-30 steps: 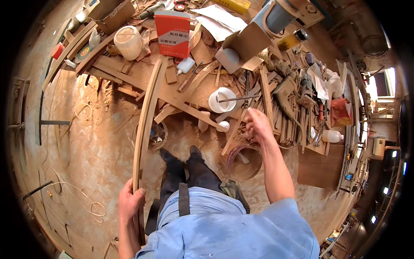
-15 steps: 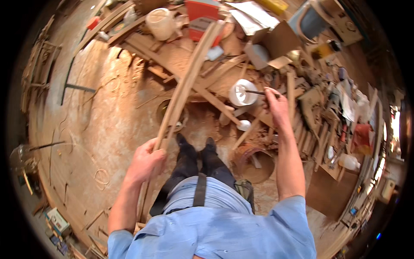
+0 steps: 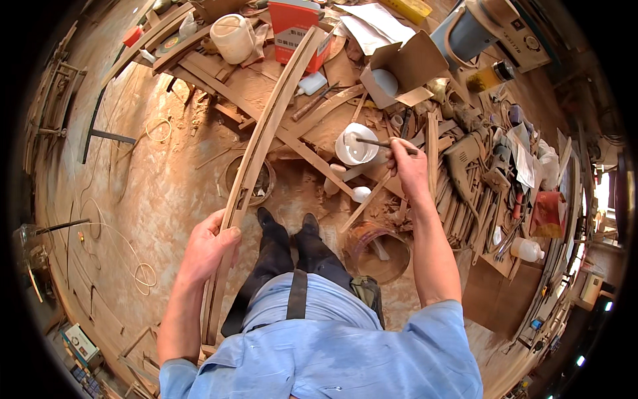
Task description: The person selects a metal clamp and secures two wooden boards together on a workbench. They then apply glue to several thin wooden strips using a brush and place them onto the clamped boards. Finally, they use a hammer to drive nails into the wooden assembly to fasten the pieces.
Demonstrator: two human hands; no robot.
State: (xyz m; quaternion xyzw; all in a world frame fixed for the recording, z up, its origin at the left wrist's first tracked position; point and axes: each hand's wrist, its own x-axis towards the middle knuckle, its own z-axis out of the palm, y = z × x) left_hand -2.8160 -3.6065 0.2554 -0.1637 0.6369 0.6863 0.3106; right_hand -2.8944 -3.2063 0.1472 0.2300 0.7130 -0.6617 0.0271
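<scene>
My left hand (image 3: pixel 211 246) is closed around the lower part of a long wooden strip (image 3: pixel 266 130). The strip slants up and away, with a groove along its face and a small slot near my hand; its far end leans over the cluttered bench. Pinched in my right hand (image 3: pixel 408 167) is a thin dark stick (image 3: pixel 373 142). Its tip dips inside a white plastic cup (image 3: pixel 356 154) that holds something white. What the tip looks like inside the cup is hard to make out. A small white round item (image 3: pixel 361 194) lies just nearer than the cup.
Beyond the strip are a red and white box (image 3: pixel 292 33), a white jug (image 3: pixel 232 41) and an open cardboard box (image 3: pixel 420 66). A power tool (image 3: pixel 460 163) lies among tools at right. Buckets stand on the floor near my feet, one (image 3: pixel 401 271) to the right.
The view has shifted slightly, so the bench and both hands appear a little further left. Both holds stay the same, and the stick's tip remains inside the cup.
</scene>
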